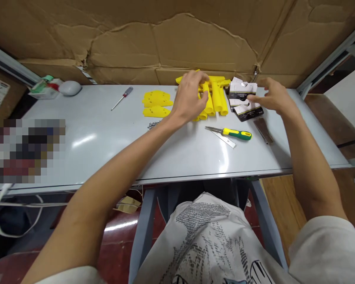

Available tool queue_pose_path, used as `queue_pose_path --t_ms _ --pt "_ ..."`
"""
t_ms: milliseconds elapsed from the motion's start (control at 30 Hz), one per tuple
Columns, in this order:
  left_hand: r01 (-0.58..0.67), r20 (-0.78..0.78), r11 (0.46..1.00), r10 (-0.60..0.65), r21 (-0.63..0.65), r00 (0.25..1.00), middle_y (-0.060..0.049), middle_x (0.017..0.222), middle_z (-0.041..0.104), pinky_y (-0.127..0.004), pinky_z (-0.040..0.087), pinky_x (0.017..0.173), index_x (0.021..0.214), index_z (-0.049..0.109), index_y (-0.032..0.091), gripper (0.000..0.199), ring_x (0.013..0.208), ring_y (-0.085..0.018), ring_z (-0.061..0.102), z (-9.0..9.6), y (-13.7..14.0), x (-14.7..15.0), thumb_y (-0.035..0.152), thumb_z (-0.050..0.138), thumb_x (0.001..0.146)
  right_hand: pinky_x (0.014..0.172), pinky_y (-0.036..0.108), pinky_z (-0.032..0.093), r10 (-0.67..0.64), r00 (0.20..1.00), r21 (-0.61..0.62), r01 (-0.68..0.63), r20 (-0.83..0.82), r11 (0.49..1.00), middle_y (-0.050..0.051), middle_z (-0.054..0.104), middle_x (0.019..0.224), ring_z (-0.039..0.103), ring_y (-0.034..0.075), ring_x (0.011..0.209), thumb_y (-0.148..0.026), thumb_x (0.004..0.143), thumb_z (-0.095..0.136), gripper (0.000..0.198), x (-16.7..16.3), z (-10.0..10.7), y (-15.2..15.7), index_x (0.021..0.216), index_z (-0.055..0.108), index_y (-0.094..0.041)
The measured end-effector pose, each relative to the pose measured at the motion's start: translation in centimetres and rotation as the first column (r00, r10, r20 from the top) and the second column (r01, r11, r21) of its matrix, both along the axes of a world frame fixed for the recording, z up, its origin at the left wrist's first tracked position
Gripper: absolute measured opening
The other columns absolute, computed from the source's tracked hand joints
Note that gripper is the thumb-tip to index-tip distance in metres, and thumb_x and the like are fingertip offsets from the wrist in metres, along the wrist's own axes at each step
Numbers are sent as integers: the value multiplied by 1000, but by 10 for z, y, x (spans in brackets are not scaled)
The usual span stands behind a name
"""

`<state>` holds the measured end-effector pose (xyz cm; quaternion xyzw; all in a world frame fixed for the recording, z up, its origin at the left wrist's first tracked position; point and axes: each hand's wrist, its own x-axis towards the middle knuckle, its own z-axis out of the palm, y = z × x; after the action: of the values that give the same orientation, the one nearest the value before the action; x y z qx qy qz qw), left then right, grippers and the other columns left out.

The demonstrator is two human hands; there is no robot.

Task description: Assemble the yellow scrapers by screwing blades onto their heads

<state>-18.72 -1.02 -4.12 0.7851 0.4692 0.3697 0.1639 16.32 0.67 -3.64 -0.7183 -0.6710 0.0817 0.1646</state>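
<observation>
My left hand (191, 96) is over the left side of a pile of yellow plastic tube-shaped parts (217, 96). Its fingers are curved and apart, and I cannot tell whether they touch the parts. To the right, my right hand (272, 96) hovers at the black-and-white cardboard packets (243, 94), fingers spread, nothing seen in them. Flat yellow pieces (157, 98) lie left of the pile, above a small heap of screws (153, 125). Nearer to me lies a green-and-yellow screwdriver (238, 134) across a thin metal strip (225, 140).
A smaller screwdriver (122, 98) lies on the white table (115, 150). At the far left are a white rounded object (70, 88) and a small clear box (44, 90). A dark brown strip (264, 131) lies below the packets. Cardboard (154, 43) stands along the back edge.
</observation>
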Motion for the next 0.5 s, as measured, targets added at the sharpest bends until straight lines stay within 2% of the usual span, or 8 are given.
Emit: queue_pose_path --t_ms 67,167,233,300,367,400,433,500 --pt "103 -67 994 -105 -30 992 -16 154 83 -54 58 142 142 88 27 45 152 -44 76 13 20 21 37 73 102 134 66 61 -5 1000 -78 3 -31 997 25 79 162 74 50 147 -47 92 106 103 8 2 -1 183 64 -22" --pt "189 -222 976 -208 -104 953 -11 157 86 -58 52 149 143 94 31 53 160 -48 73 22 62 68 30 81 92 134 69 65 16 999 -166 -23 -39 986 19 76 169 76 50 148 -47 76 117 124 7 -5 1 186 61 -33" --pt "224 -343 969 -247 -107 906 -11 162 86 -58 52 149 148 93 30 60 168 -48 69 24 90 100 27 86 89 135 74 64 -4 1000 -175 -1 -28 985 21 71 175 74 53 155 -52 72 119 135 3 -12 6 190 56 -32" --pt "287 -475 951 -305 -112 826 -12 162 86 -61 56 145 154 91 28 66 165 -48 71 26 113 126 31 94 89 136 77 63 -53 998 -168 46 -39 985 27 64 182 69 55 163 -56 73 117 150 2 -19 12 199 42 -29" --pt "333 -551 928 -368 -168 749 -12 162 87 -60 59 142 156 89 25 77 160 -48 75 28 132 143 37 105 82 139 78 61 -63 996 -139 53 -69 989 26 58 190 64 56 169 -56 73 116 159 3 -21 20 204 30 -29" --pt "337 -546 918 -397 -211 738 -10 160 88 -58 60 141 154 90 26 79 157 -45 78 28 140 149 40 110 78 140 79 60 -41 996 -117 31 -82 993 24 56 193 62 56 171 -55 72 116 161 4 -22 25 205 28 -30" --pt "327 -515 911 -411 -250 752 -6 155 90 -52 61 140 148 91 27 77 153 -41 81 27 147 153 43 113 76 141 79 60 -7 996 -93 -1 -86 996 21 56 194 60 56 172 -55 71 116 161 6 -22 30 204 29 -32" --pt "234 -401 934 -330 -269 855 4 132 96 -37 66 131 126 96 30 59 136 -29 88 21 159 160 54 115 75 140 81 60 56 996 -56 -60 -70 997 16 59 193 62 55 171 -54 68 116 156 10 -24 39 202 37 -36"
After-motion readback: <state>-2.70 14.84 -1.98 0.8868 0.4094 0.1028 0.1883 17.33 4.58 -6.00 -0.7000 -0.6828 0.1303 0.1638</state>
